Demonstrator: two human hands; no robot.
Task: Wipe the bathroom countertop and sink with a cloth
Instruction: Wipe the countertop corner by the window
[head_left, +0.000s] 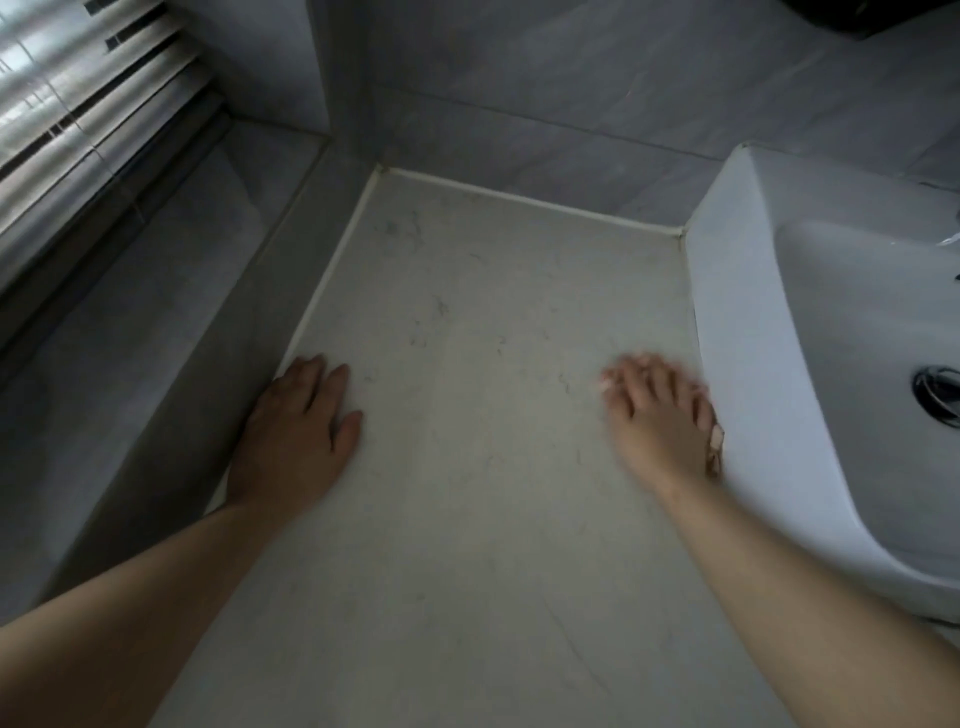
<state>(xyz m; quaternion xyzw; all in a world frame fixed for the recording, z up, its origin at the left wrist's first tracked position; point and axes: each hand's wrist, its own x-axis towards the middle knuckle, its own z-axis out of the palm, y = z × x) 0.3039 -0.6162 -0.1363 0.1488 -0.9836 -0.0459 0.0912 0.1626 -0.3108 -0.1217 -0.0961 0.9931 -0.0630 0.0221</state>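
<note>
Your left hand (298, 431) is lying flat, fingers straight, at the countertop's (467, 545) left edge | your right hand (660, 421) is pressing down flat, blurry, fingers spread, at the right edge, just beside the sink (737, 312) | a small pale bit (715, 442) is peeking out beside it; you cannot tell what it is.

Grey, marble-veined tiles cover the back wall (571, 104), with a thin grout line (519, 117) slanting across them. At the upper left hangs a blind (78, 104) of horizontal slats, and pale daylight glows through it; dark gaps show between some slats. Below the blind a grey stone sill (156, 312) runs along the left side, with a darker step face dropping from its edge. A tiled corner (317, 67) juts out between blind and back wall. White sealant (519, 200) edges the foot of the wall. The room is dim and cool-toned. A dark shape (883, 15) at the top right is too cut off to identify.
</note>
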